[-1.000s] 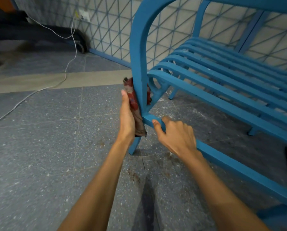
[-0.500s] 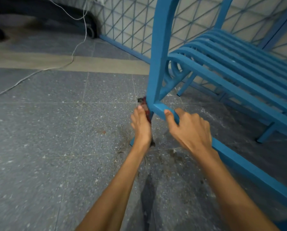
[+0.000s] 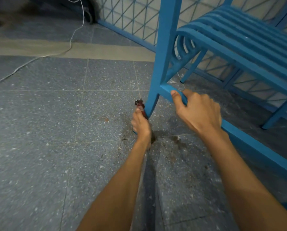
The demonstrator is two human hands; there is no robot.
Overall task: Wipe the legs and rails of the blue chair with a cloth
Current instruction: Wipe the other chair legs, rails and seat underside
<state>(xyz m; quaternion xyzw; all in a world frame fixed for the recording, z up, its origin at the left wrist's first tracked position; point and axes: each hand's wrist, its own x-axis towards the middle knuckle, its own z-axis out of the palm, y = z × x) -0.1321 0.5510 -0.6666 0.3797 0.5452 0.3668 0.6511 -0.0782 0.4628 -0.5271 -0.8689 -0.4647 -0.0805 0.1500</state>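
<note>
Speckled floor (image 3: pixel 72 130), cloth (image 3: pixel 141 106) under left hand (image 3: pixel 140 124) fingers, against chair leg (image 3: pixel 153 104)

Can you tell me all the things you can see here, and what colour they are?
blue chair: one, blue, on the right, slatted seat
front leg: one, blue, upright near the middle
lower rail: one, blue, runs from that leg toward the lower right
cloth: one, dark red, against the foot of the front leg
cable: one, white, across the floor at upper left
lattice panel: blue bars, behind the chair
floor: grey speckled tiles
beige strip: one, further back
stains: several, brown, near the leg's foot
dark shape: black, top left, too blurred to name
left hand: holds the cloth to the leg
right hand: grips the lower rail
</note>
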